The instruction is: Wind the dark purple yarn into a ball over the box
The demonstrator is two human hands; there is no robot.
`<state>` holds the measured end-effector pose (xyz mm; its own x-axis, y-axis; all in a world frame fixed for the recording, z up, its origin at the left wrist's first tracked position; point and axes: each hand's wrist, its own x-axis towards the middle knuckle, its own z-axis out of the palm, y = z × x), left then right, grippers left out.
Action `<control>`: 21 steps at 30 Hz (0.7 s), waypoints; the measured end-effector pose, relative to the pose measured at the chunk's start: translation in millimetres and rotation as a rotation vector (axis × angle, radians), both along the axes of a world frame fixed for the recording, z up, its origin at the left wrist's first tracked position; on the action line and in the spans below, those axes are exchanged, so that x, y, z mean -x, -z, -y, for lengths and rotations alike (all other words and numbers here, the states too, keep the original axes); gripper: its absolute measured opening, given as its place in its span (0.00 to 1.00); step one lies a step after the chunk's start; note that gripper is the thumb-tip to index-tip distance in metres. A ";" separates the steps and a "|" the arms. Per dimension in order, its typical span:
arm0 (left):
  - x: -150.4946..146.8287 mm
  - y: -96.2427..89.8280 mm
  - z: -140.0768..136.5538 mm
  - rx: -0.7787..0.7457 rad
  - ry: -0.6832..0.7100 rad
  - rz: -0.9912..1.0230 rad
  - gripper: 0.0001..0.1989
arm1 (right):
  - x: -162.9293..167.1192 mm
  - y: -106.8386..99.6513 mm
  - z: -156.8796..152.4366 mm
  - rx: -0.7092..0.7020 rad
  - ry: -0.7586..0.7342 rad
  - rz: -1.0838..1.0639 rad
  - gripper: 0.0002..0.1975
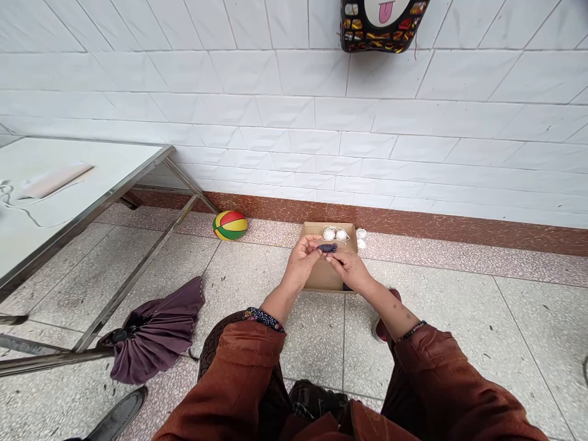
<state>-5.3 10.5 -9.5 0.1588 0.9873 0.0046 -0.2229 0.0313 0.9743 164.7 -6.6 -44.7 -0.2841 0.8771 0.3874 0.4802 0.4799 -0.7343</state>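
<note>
A small dark grey wound bundle (327, 248), which looks like yarn, is held up in front of me, above a shallow cardboard box (328, 283). My left hand (303, 260) is closed with its fingertips on the bundle's left end. Fingers and thumb of my right hand (351, 269) pinch it from the right and below. Inside the box, at its far side, lie two white yarn balls (341, 234). Part of a dark thing (348, 286) shows at the box's near right corner, mostly hidden by my right hand.
More white balls (361, 239) sit just outside the box's right side. A striped ball (230, 225) rests near the wall. At left are a white-topped metal table (82, 202) and a folded purple umbrella (158, 331) on the floor. A black basket (383, 40) hangs on the tiled wall.
</note>
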 end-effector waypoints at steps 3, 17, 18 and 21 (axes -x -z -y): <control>1.5 3.0 -2.7 -0.081 -0.081 -0.127 0.16 | 0.8 -10.2 4.3 -0.026 -0.032 0.018 0.12; -3.1 4.5 5.7 -0.180 0.203 -0.263 0.21 | -24.9 -16.3 -16.0 -0.045 0.145 -0.086 0.12; -3.4 2.4 6.2 -0.154 0.226 -0.218 0.20 | -23.1 -11.6 -17.1 -0.027 0.155 -0.093 0.12; -3.4 -1.8 5.5 -0.083 0.219 -0.115 0.20 | -14.0 2.6 -16.5 0.023 0.115 -0.094 0.12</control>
